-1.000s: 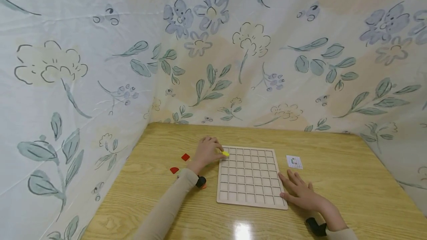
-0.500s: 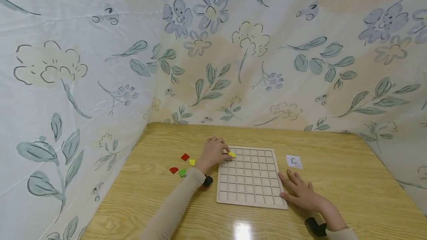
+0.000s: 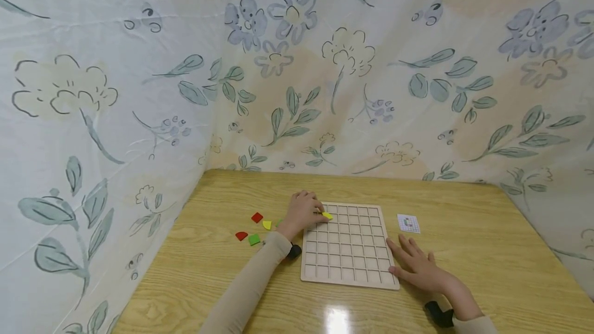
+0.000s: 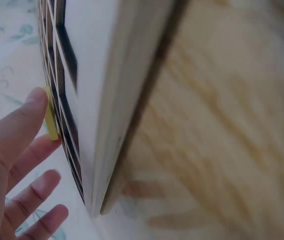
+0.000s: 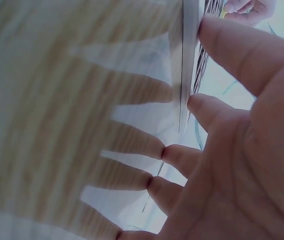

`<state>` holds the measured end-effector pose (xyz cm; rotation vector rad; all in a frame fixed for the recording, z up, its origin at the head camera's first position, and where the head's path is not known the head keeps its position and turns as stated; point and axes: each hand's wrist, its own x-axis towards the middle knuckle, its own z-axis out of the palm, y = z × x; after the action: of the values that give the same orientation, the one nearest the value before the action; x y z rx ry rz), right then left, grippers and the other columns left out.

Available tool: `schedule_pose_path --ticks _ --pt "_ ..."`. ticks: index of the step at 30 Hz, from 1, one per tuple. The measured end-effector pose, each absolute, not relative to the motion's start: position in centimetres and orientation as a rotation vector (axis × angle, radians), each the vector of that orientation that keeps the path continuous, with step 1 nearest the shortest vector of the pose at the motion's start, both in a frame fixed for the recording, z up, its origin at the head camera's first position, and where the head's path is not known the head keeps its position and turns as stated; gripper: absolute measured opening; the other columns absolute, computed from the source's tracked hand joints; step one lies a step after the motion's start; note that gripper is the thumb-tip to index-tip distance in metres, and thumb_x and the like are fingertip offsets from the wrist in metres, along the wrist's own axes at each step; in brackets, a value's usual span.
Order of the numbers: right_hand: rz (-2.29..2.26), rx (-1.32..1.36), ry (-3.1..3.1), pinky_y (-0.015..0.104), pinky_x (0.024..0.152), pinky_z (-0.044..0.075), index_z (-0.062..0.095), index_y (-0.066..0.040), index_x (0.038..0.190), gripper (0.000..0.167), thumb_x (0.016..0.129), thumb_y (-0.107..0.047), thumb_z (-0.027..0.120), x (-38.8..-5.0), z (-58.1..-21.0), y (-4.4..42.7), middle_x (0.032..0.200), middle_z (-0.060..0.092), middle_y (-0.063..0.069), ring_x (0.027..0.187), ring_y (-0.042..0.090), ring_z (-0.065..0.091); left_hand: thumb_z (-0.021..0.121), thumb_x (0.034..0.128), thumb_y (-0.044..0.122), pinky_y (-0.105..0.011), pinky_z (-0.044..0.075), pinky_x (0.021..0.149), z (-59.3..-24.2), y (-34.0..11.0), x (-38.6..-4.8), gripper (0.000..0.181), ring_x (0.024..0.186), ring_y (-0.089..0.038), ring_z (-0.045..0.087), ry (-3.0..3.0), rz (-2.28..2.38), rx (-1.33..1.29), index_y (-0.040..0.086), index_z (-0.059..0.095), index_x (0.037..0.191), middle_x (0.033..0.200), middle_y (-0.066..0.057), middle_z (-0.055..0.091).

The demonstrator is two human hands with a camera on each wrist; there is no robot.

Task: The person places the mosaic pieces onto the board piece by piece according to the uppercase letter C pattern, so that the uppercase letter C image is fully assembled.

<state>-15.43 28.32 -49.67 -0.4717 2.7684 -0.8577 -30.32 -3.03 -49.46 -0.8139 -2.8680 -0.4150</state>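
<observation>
A pale wooden grid board [image 3: 345, 248] lies flat on the table. Over its far left corner, my left hand [image 3: 302, 212] pinches a small yellow tile [image 3: 327, 216] between thumb and forefinger. In the left wrist view the tile [image 4: 51, 114] is held on edge close to the grid, and the other fingers spread apart. At the board's right edge rests my right hand [image 3: 419, 268], its fingers spread. Thumb and forefinger touch the board's rim in the right wrist view, while the remaining fingertips [image 5: 174, 154] rest on the shiny tabletop.
Left of the board lie a red square tile [image 3: 257, 217], a red quarter-round tile [image 3: 241, 236], a yellow quarter-round tile [image 3: 267, 224] and a green tile [image 3: 254, 239]. Another green piece is partly behind the left wrist. A small printed card [image 3: 408, 223] lies right of the board.
My left hand has moved right with the yellow tile, from the board's far left corner further over the grid, uncovering yellow and green tiles. The right hand stays at the edge.
</observation>
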Motion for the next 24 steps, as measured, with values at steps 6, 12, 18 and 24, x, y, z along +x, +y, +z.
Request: schedule_pose_path --ticks 6,12,18,24 --pt "-0.834 -0.484 2.782 0.080 0.084 0.000 0.027 -0.010 0.146 0.066 0.092 -0.036 0.055 -15.44 -49.67 28.31 0.148 0.009 0.033 0.131 0.058 0.003 0.069 0.0750 0.053 -0.046 0.032 0.098 -49.39 -3.08 -30.20 0.029 0.101 -0.016 0.048 -2.874 -0.445 -0.829 0.029 0.072 0.091 0.098 0.008 0.057" --pt "-0.842 -0.492 2.779 0.080 0.084 -0.001 0.027 -0.010 0.146 0.066 0.092 -0.035 0.055 -15.41 -49.45 28.26 0.148 0.009 0.033 0.131 0.059 0.002 0.070 0.0779 0.045 -0.048 0.031 0.098 -49.35 -3.52 -30.46 0.023 0.104 -0.018 0.047 -2.915 -0.570 -0.852 0.030 0.072 0.094 0.102 0.006 0.058" --pt "-0.871 -0.507 2.794 0.080 0.084 -0.002 0.029 -0.011 0.146 0.065 0.091 -0.034 0.057 -15.38 -49.82 28.34 0.147 0.011 0.034 0.130 0.059 0.003 0.072 0.0800 0.035 -0.050 0.030 0.097 -49.38 -3.64 -30.58 0.020 0.102 -0.020 0.045 -2.929 -0.760 -0.890 0.027 0.073 0.098 0.101 0.004 0.057" --pt "-0.851 -0.496 2.790 0.079 0.085 -0.002 0.028 -0.011 0.146 0.066 0.091 -0.036 0.055 -15.32 -49.90 28.36 0.148 0.010 0.033 0.131 0.058 0.003 0.070 0.0816 0.035 -0.047 0.024 0.101 -49.84 -3.66 -30.75 0.019 0.100 -0.017 0.043 -2.975 -0.883 -0.859 0.028 0.072 0.099 0.102 0.005 0.055"
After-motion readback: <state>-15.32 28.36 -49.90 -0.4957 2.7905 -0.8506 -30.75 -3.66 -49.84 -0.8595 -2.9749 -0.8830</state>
